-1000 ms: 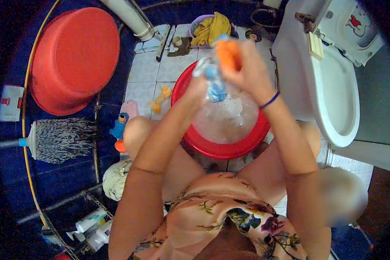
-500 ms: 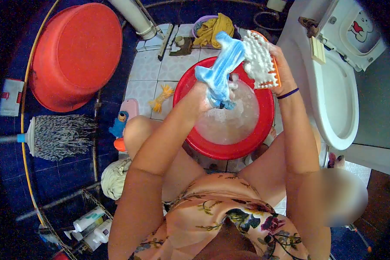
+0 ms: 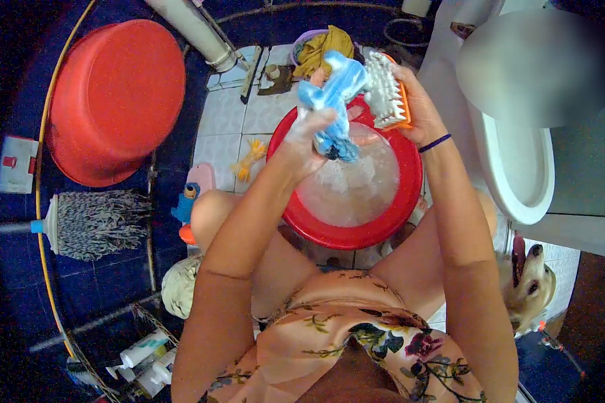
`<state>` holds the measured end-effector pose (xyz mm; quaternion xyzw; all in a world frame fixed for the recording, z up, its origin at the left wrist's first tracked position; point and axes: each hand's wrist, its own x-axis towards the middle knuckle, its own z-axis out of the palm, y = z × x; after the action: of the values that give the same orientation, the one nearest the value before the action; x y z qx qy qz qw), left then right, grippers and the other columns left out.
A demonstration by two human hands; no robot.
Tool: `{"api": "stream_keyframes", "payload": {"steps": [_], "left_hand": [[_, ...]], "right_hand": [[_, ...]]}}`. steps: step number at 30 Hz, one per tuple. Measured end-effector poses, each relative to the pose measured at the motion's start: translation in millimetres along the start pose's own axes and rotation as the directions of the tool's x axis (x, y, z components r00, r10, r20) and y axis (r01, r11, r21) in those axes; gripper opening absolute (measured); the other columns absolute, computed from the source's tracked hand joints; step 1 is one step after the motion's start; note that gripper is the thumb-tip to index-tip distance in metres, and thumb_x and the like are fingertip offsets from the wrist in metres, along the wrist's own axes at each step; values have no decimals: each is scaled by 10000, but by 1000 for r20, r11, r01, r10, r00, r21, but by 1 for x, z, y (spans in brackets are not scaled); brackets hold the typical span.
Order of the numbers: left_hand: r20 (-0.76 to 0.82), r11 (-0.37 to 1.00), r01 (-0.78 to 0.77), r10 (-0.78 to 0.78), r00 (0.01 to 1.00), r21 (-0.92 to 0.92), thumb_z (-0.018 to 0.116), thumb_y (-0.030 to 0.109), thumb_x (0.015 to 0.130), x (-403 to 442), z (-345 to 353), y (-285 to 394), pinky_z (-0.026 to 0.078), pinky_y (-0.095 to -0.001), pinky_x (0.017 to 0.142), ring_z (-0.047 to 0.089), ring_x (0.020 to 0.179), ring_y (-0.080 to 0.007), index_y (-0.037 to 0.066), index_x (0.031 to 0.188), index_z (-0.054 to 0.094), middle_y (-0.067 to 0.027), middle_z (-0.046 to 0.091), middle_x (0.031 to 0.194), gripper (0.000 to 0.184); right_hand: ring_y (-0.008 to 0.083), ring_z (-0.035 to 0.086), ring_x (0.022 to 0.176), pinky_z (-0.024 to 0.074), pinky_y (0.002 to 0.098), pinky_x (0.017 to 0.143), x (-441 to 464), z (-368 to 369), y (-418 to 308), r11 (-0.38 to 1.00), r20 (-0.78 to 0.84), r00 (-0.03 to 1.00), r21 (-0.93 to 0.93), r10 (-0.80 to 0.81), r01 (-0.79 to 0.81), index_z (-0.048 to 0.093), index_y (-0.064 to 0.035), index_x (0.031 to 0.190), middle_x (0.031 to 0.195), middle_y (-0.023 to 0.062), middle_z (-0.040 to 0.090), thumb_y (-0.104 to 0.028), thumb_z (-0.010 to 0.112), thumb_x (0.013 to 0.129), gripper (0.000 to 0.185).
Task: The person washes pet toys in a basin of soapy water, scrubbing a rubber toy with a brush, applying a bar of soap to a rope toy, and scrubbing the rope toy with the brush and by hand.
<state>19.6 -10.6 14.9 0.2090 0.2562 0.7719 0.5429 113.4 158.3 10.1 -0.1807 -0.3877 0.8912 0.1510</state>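
Note:
My left hand (image 3: 309,138) grips a wet, soapy blue cloth piece (image 3: 343,84) with white streaks, raised over a red basin (image 3: 410,181). My right hand (image 3: 417,101) is wrapped around the orange back of a scrub brush (image 3: 388,91). Its white bristles face the cloth, very close to it; whether they touch is hard to tell. Cloudy, sudsy water (image 3: 356,195) fills much of the basin, which stands on the floor between my knees.
A purple basin with mustard cloth (image 3: 326,50) lies beyond. To the left are a large red tub (image 3: 117,101), a mop head (image 3: 97,225) and yellow strands (image 3: 251,160). A white squat toilet (image 3: 517,174) is on the right, with a dog (image 3: 531,285) nearer me.
Both hands have shifted slightly left, and the brush has turned so its bristles stand more sideways. Fingers of my left hand have moved on the cloth. The dog's head now shows.

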Motion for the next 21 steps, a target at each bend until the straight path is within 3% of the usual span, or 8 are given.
{"api": "stream_keyframes", "payload": {"steps": [3, 4, 6, 10, 11, 12, 19, 21], "left_hand": [[-193, 902, -23, 117, 974, 431, 688, 176, 723, 2, 3, -7, 505, -472, 767, 492, 1022, -248, 135, 1361, 180, -114, 344, 1304, 817], [-255, 904, 3, 118, 960, 428, 644, 232, 772, 4, -3, -10, 523, -342, 692, 553, 912, -191, 43, 1284, 338, -108, 494, 1162, 626], [-368, 961, 128, -30, 929, 245, 613, 292, 793, 12, -13, -5, 515, -320, 661, 574, 839, -178, 33, 1195, 442, -89, 561, 1031, 508], [-489, 989, 146, -113, 865, 30, 529, 389, 838, 20, -18, -3, 503, -314, 668, 597, 806, -176, 50, 1067, 549, -78, 611, 937, 410], [-483, 992, 124, -125, 867, -34, 524, 387, 843, 22, -17, -7, 505, -320, 686, 598, 821, -177, 56, 1069, 547, -79, 608, 957, 401], [-520, 998, 65, -50, 853, 10, 481, 370, 874, 16, -11, -14, 506, -321, 720, 599, 848, -178, 63, 1093, 529, -70, 603, 972, 381], [-408, 976, 122, -38, 912, 182, 455, 376, 892, 16, -8, -17, 502, -325, 753, 585, 869, -178, 80, 1080, 502, -73, 571, 972, 353], [-381, 997, 72, -74, 922, -20, 464, 340, 889, 15, -7, -10, 520, -318, 690, 599, 795, -179, 67, 1082, 495, -66, 583, 931, 336]], "right_hand": [[133, 602, 693, 505, 271, 579, -4, 6, 1, 985, -22, 997, -158, -76, 72, 521, -56, 1068, 850, 59, 601, -350, 539, 816, 388], [130, 598, 691, 502, 269, 586, -8, 13, 2, 961, -55, 986, -239, -156, 138, 521, -54, 1061, 849, 59, 596, -345, 551, 809, 386], [149, 584, 707, 488, 274, 640, -14, 24, 1, 904, -99, 950, -350, -296, 245, 513, -27, 1055, 856, 59, 572, -306, 605, 777, 404], [234, 568, 853, 463, 315, 748, -24, 39, 6, 237, 302, 736, -814, -606, 530, 504, -25, 1076, 945, 106, 559, -257, 660, 723, 451], [270, 549, 893, 461, 331, 765, -32, 46, 9, -45, 500, 618, -798, -607, 601, 522, -41, 1060, 985, 137, 538, -247, 672, 690, 450], [289, 539, 893, 456, 342, 767, -36, 53, 19, -106, 573, 614, -772, -543, 626, 529, -41, 1052, 983, 147, 529, -249, 677, 679, 452], [299, 553, 839, 454, 351, 731, -7, 33, 4, -139, 431, 655, -883, -621, 449, 515, -39, 1033, 915, 155, 533, -226, 705, 674, 446], [294, 555, 814, 457, 347, 710, -22, 48, 25, -222, 659, 527, -713, -537, 665, 532, -45, 1020, 893, 151, 528, -212, 687, 686, 404]]}}
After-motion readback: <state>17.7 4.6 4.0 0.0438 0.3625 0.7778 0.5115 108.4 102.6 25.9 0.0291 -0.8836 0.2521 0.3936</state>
